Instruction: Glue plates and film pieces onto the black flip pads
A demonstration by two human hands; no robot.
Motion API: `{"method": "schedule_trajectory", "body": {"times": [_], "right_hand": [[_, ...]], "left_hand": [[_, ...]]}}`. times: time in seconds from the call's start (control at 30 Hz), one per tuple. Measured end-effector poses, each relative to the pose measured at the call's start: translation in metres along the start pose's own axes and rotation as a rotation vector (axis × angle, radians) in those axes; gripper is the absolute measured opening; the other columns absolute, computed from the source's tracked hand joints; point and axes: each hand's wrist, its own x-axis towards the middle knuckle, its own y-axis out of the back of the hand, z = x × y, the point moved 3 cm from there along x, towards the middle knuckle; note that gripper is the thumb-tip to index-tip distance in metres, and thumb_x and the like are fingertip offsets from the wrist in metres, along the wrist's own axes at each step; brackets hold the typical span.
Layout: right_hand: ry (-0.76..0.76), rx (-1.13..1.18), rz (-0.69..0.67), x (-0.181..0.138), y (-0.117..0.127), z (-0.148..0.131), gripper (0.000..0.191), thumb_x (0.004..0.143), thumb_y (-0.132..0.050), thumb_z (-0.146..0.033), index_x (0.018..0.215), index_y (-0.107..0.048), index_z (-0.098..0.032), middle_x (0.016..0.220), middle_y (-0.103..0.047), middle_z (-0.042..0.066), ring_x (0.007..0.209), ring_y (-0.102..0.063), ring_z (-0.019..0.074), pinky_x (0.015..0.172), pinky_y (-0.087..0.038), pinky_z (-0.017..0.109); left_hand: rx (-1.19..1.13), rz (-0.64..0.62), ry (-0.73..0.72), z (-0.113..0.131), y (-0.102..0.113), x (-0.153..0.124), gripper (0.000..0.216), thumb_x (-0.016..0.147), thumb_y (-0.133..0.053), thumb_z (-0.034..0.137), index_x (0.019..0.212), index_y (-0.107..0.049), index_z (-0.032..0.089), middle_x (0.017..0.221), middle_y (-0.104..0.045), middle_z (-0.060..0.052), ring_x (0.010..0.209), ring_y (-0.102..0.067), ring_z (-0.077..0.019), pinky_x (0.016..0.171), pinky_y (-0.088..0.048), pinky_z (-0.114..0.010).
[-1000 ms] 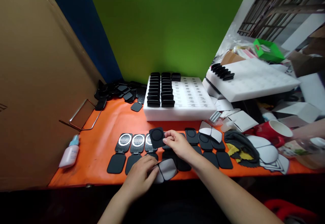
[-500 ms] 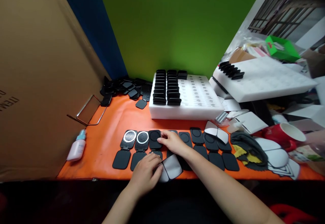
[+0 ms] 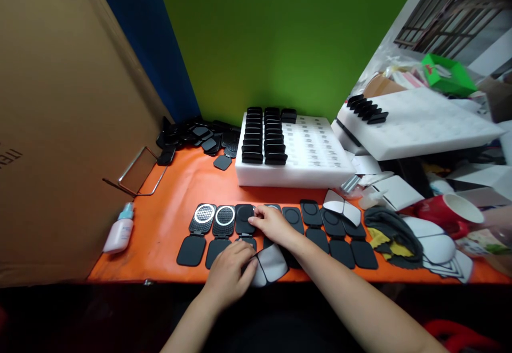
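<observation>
A row of opened black compact cases lies along the front of the orange table; two at the left show silver-ringed mesh discs. My right hand rests, fingers curled, on the third case's black round pad, pressing it down. My left hand lies at the table's front edge, fingers bent on a stack of grey mirror pieces.
A white foam tray with rows of shut black cases stands behind. A heap of black cases lies back left, a small bottle and wire stand at left. A red mug, cloth and white mirror backings sit at right.
My right hand brought a black round-padded piece down from mid-air onto the third case and now presses on it. The left hand stayed on the mirror pieces.
</observation>
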Motion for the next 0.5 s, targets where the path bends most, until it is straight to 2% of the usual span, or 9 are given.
{"method": "schedule_trajectory", "body": {"times": [0.5], "right_hand": [[0.004, -0.076, 0.041, -0.0024, -0.0045, 0.0010, 0.016, 0.075, -0.054, -0.028, 0.064, -0.050, -0.018, 0.060, -0.056, -0.003, 0.057, -0.048, 0.0105, 0.052, -0.030, 0.019]], "left_hand": [[0.004, -0.024, 0.027, -0.0016, -0.0025, 0.0015, 0.015, 0.086, -0.040, 0.026, 0.085, -0.054, 0.021, 0.092, -0.059, -0.003, 0.088, -0.053, -0.0187, 0.077, -0.041, -0.031]]}}
